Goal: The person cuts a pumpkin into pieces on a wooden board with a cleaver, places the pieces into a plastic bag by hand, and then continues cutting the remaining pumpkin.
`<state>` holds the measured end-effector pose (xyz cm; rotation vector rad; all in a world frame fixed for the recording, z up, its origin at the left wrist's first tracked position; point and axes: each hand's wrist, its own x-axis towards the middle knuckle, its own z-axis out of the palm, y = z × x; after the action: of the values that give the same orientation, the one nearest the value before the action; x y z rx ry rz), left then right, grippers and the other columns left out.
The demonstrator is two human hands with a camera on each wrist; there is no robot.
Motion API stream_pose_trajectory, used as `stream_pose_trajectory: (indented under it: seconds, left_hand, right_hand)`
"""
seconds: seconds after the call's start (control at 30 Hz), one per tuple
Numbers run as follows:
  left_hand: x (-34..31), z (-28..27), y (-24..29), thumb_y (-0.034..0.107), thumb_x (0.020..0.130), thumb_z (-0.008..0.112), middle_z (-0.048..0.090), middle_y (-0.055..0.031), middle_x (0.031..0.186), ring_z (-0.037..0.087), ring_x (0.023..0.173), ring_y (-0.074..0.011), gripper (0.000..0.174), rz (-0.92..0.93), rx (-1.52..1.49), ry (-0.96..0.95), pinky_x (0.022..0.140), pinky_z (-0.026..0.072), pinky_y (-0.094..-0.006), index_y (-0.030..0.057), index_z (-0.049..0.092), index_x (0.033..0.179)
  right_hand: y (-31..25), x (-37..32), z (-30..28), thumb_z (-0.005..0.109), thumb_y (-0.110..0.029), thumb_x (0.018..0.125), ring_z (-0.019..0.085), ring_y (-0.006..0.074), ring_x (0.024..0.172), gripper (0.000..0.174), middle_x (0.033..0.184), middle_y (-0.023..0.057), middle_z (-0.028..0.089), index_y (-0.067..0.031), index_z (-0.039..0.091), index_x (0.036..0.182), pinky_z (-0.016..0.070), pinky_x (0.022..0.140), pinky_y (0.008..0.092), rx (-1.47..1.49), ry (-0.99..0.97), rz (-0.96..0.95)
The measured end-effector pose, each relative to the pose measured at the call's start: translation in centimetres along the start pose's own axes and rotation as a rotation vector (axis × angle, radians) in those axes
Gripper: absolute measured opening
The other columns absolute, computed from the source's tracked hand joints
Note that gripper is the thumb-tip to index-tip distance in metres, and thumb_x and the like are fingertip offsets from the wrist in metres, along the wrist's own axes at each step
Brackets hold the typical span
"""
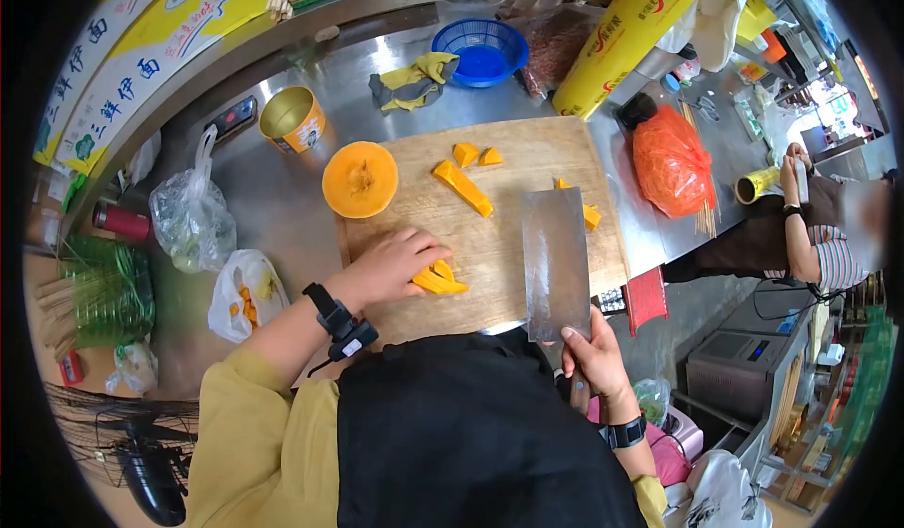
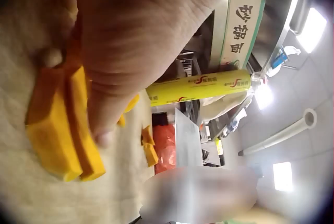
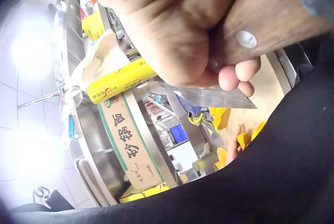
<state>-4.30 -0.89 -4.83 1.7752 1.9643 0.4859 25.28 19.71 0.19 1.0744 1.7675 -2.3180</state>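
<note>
My left hand [image 1: 400,262] holds two orange pumpkin pieces [image 2: 49,130] side by side on the wooden cutting board [image 1: 546,156], thumb along one of them. In my right hand [image 1: 600,358] is a cleaver [image 1: 556,264], gripped by its wooden handle [image 3: 271,15]. Its broad blade extends over the board's right part, apart from the pieces under the left hand. A pumpkin half [image 1: 361,180] lies cut face up at the board's upper left. A pumpkin strip [image 1: 463,189] and small chunks [image 1: 465,154] lie beyond the left hand. Another chunk [image 1: 590,216] shows beside the blade.
Behind the board stand an open tin [image 1: 292,119], a cloth [image 1: 411,83] and a blue basket [image 1: 480,52]. Plastic bags [image 1: 193,217] lie left. A yellow film roll [image 1: 626,38] and red bag [image 1: 672,162] are right. Another person [image 1: 819,217] is at far right.
</note>
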Motion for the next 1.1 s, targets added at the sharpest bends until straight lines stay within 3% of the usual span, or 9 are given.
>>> stream_pose_trajectory:
  seconds: [0.13,0.27,0.4,0.43,0.53,0.7,0.83,1.03,1.1]
  left_hand:
    - [-0.9,2.3,2.5,0.030,0.074,0.080,0.050,-0.0139,0.123,0.050,0.111,-0.0316,0.081,-0.327,0.024,0.211,0.098,0.0443,-0.0404,0.0056,0.040,0.141]
    - [-0.6,2.0,3.6,0.030,0.077,0.078,0.048,-0.0155,0.125,0.049,0.114,-0.0340,0.080,-0.393,-0.020,0.263,0.098,0.0440,-0.0418,0.0031,0.038,0.141]
    - [-2.8,2.8,3.0,0.028,0.077,0.077,0.048,-0.0164,0.126,0.048,0.116,-0.0355,0.075,-0.333,-0.087,0.418,0.099,0.0433,-0.0423,0.0029,0.041,0.138]
    - [-3.2,3.2,2.9,0.027,0.077,0.077,0.049,-0.0166,0.125,0.048,0.117,-0.0357,0.074,-0.325,-0.111,0.459,0.099,0.0431,-0.0425,0.0027,0.042,0.137]
    - [-3.2,4.4,2.2,0.026,0.076,0.077,0.051,-0.0165,0.123,0.049,0.114,-0.0356,0.067,-0.277,-0.086,0.497,0.099,0.0426,-0.0432,0.0021,0.047,0.131]
    - [-3.4,4.5,1.6,0.028,0.076,0.077,0.052,-0.0153,0.118,0.049,0.110,-0.0350,0.058,-0.273,-0.038,0.514,0.097,0.0430,-0.0425,0.0027,0.051,0.122]
    - [-3.5,4.2,1.0,0.031,0.076,0.077,0.053,-0.0149,0.116,0.050,0.110,-0.0351,0.058,-0.265,-0.088,0.502,0.095,0.0433,-0.0428,0.0031,0.052,0.120]
    - [-3.0,4.4,0.2,0.018,0.083,0.071,0.057,-0.0128,0.110,0.059,0.100,-0.0324,0.035,-0.322,-0.287,0.612,0.085,0.0484,-0.0400,0.0048,0.057,0.112]
    - [-2.6,4.4,-0.5,0.013,0.083,0.069,0.059,-0.0122,0.106,0.060,0.095,-0.0320,0.029,-0.314,-0.270,0.591,0.082,0.0493,-0.0400,0.0046,0.058,0.109]
  right_hand:
    - [0.3,0.5,0.7,0.052,-0.005,0.098,0.049,0.0078,0.049,0.030,0.086,0.0079,0.065,-0.0033,0.041,0.126,0.0425,0.044,0.0222,-0.100,0.029,0.022]
    - [0.5,1.1,1.2,0.056,-0.007,0.097,0.056,0.0083,0.053,0.040,0.076,0.0084,0.064,0.0002,0.038,0.131,0.0456,0.045,0.0252,-0.539,0.001,-0.013]
    - [1.3,2.2,1.4,0.056,-0.008,0.096,0.059,0.0183,0.048,0.021,0.065,0.0121,0.061,0.0014,0.043,0.111,0.0456,0.046,0.0326,-0.912,-0.034,-0.262]
    - [1.0,2.4,2.0,0.056,-0.008,0.095,0.061,0.0250,0.050,0.018,0.065,0.0166,0.062,-0.0007,0.041,0.102,0.0465,0.048,0.0366,-0.958,-0.027,-0.288]
    - [0.0,2.7,3.6,0.056,-0.011,0.093,0.062,0.0469,0.080,0.025,0.081,0.0277,0.064,-0.0008,0.042,0.111,0.0486,0.068,0.0520,-1.000,-0.080,-0.153]
    - [-0.4,3.2,4.7,0.056,-0.013,0.093,0.061,0.0484,0.078,0.023,0.078,0.0277,0.064,-0.0014,0.042,0.108,0.0478,0.068,0.0539,-1.125,-0.124,-0.287]
    - [-0.3,3.2,4.8,0.058,-0.007,0.092,0.063,0.0448,0.075,0.020,0.077,0.0251,0.064,-0.0006,0.043,0.105,0.0498,0.063,0.0459,-1.083,-0.072,-0.302]
    - [0.4,3.1,3.9,0.056,-0.004,0.093,0.063,0.0293,0.052,0.017,0.065,0.0183,0.062,0.0005,0.043,0.103,0.0475,0.050,0.0381,-1.080,0.025,-0.279]
    - [0.6,2.9,3.8,0.056,-0.005,0.093,0.063,0.0319,0.055,0.018,0.067,0.0193,0.062,0.0009,0.043,0.103,0.0480,0.051,0.0394,-1.112,0.023,-0.256]
